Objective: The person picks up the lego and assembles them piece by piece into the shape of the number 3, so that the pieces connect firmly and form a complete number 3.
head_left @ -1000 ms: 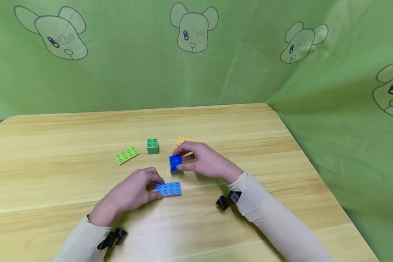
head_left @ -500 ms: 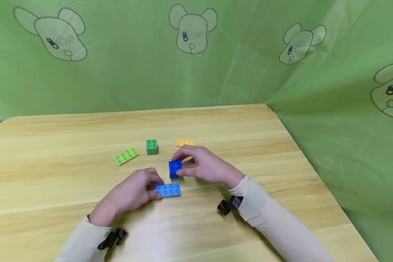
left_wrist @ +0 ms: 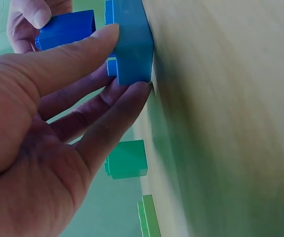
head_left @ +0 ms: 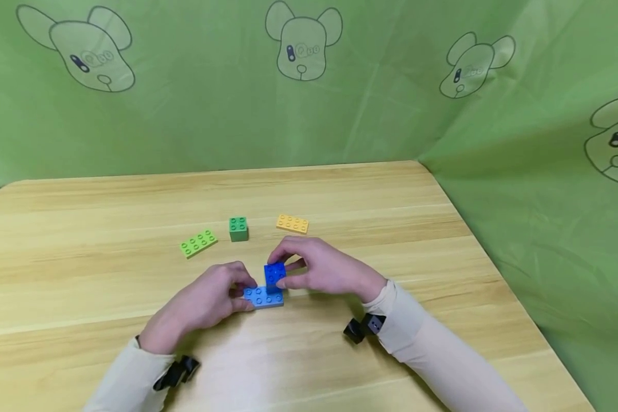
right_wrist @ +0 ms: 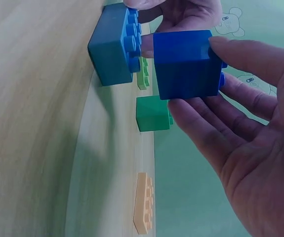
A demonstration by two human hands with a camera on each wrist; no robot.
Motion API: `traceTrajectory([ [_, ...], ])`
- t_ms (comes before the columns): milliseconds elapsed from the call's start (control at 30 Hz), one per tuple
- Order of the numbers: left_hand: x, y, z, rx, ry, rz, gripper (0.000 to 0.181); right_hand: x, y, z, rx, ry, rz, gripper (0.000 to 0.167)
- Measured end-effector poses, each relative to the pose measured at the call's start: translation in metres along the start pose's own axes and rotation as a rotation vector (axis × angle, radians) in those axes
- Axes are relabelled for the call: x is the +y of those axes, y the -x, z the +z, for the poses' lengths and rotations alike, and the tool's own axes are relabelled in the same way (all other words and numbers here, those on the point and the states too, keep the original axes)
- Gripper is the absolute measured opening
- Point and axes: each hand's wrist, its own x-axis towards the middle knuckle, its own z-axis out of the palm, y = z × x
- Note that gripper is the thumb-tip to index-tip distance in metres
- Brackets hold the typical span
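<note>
Between its thumb and fingers my right hand (head_left: 316, 266) pinches a dark blue square building block (head_left: 274, 274). The block hangs just above the right part of a light blue long building block (head_left: 260, 297), and the right wrist view shows a gap between the dark block (right_wrist: 186, 66) and the studs of the light one (right_wrist: 113, 47). My left hand (head_left: 208, 297) grips the left end of the light blue block, which lies studs up on the table. In the left wrist view, thumb and fingers sit on either side of that end (left_wrist: 134, 49).
Beyond the hands a green square block (head_left: 239, 229) stands on the wooden table (head_left: 391, 217). A flat lime green block (head_left: 198, 244) lies to its left, a flat yellow-orange block (head_left: 292, 224) to its right. Green cloth (head_left: 211, 114) hangs behind the table.
My right hand has brought the dark blue block toward me, from behind the light blue block to over its right part. The left hand keeps its hold in place.
</note>
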Motion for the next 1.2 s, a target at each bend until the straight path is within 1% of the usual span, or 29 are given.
traceTrajectory([
  [133,0.0021,-0.0002,0.0012,0.000,-0.005,-0.003,0.025,-0.0009,0.0006,0.0009,-0.014,0.022,0.010,0.029],
  [233,0.0021,-0.0006,0.0019,0.008,-0.013,0.001,0.025,-0.0007,0.0003,0.0015,-0.023,0.019,0.011,0.029],
  [400,0.0012,-0.0011,0.0028,0.020,-0.018,0.010,0.025,0.0005,0.0017,0.0030,-0.035,0.004,-0.009,0.030],
  [600,0.0002,0.0007,0.0031,0.031,-0.017,-0.009,0.025,0.0019,0.0010,0.0056,-0.058,0.019,-0.025,0.028],
  [900,0.0011,0.0023,0.0015,0.044,-0.014,-0.008,0.024,-0.0007,-0.0026,0.0093,-0.082,0.033,-0.040,0.024],
  [1000,0.0020,0.0018,0.0015,0.039,-0.014,-0.015,0.024,-0.0007,-0.0028,0.0098,-0.089,0.042,-0.037,0.021],
  [1200,0.0024,0.0003,0.0028,0.034,-0.013,-0.023,0.024,0.0005,-0.0021,0.0101,-0.100,0.054,-0.018,0.022],
])
